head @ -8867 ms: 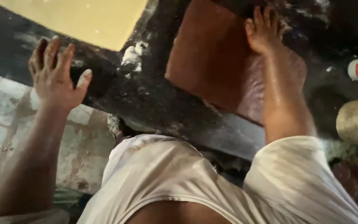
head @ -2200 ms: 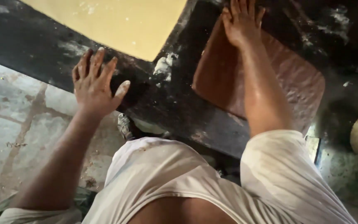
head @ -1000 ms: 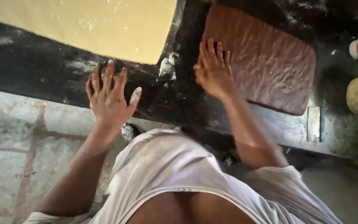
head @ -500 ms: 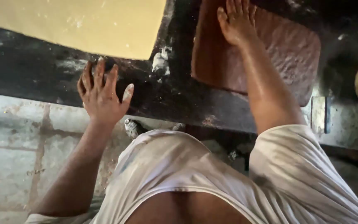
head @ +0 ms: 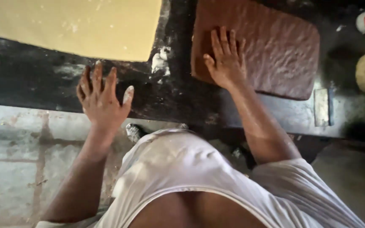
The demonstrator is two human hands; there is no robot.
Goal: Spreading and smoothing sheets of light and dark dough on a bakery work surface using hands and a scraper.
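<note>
I see my right hand (head: 227,59) pressed flat, fingers spread, on the near-left corner of the brown rectangular dough slab (head: 275,46), whose long axis runs left to right, while my left hand (head: 102,99) rests open, gripping nothing, on the dark floury table (head: 30,84).

Brown slab (head: 275,46): soft dough-like mass, dimpled, rough, slight sheen.
Yellow sheet (head: 72,23): smooth, matt, w/ pale floury specks.
Work table (head: 34,84): dark top, worn, matt, white powder smears.
White lump (head: 160,61): crumbly, powdery residue.
Floor (head: 17,156): grey concrete, rough, stained.
Garment (head: 182,164): white cloth, thin, creased.
Scraper (head: 322,107): dull metal blade.
</note>
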